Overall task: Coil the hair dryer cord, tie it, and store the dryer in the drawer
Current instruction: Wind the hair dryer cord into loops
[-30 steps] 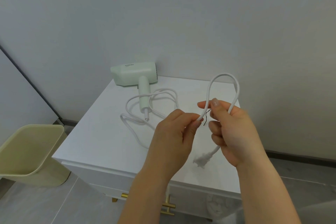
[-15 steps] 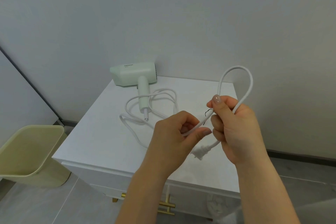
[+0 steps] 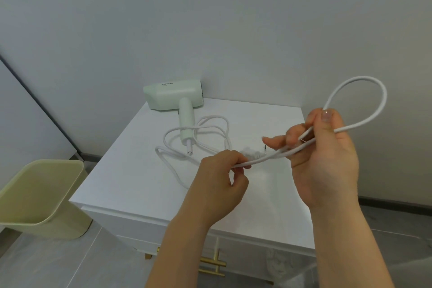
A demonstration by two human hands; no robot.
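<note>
Right hand pinching cord loop; left hand clamped on strand. Feed equal loops, keeping slack off the cabinet top's front edge.

pale green bin on floor

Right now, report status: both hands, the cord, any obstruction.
Left hand pinching cord. Right hand holding one loop. Hair dryer on cabinet, remaining cord slack beside it. Nothing obstructing.

My right hand pinches a cord loop at right of frame; my left hand grips the doubled strands at center. The hair dryer lies on the white worktop, above center.
</note>
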